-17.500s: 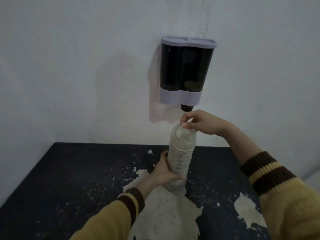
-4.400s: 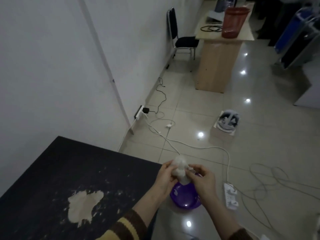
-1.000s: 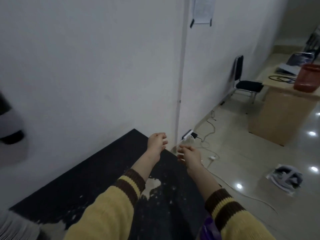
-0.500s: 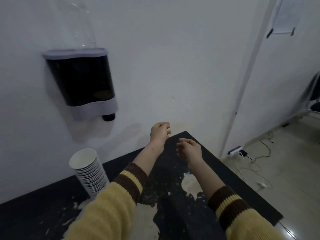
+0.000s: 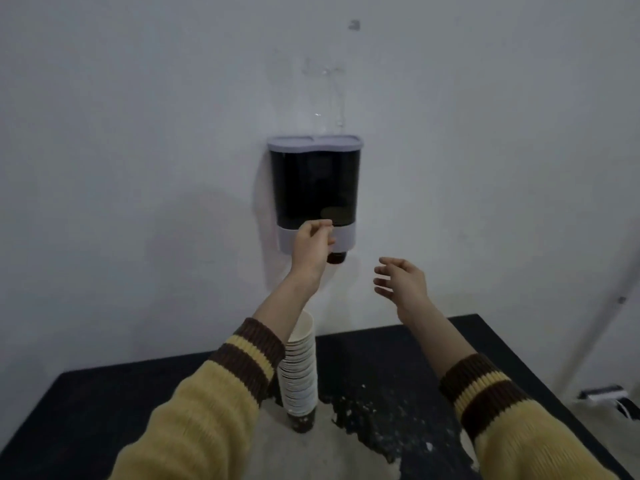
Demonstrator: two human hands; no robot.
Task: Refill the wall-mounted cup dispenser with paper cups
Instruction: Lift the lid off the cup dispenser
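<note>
A dark cup dispenser point(image 5: 315, 188) with a pale lid and pale base band hangs on the white wall, a dark nozzle under it. My left hand point(image 5: 311, 245) is raised in front of the dispenser's lower band, fingers loosely curled, holding nothing. My right hand point(image 5: 401, 280) hovers to the right and below the dispenser, fingers spread and empty. A tall stack of white paper cups point(image 5: 299, 372) stands upright on the black table point(image 5: 408, 358), below the dispenser, partly hidden behind my left sleeve.
The black tabletop has worn pale patches point(image 5: 311, 452) around the cup stack. Its right edge drops to the floor, where a power strip point(image 5: 604, 393) lies by the wall. A pipe point(image 5: 609, 306) runs down the wall at right.
The view has swung left, so the dispenser is now centred. Both hands have risen from table height toward the dispenser; the left is now in front of its base.
</note>
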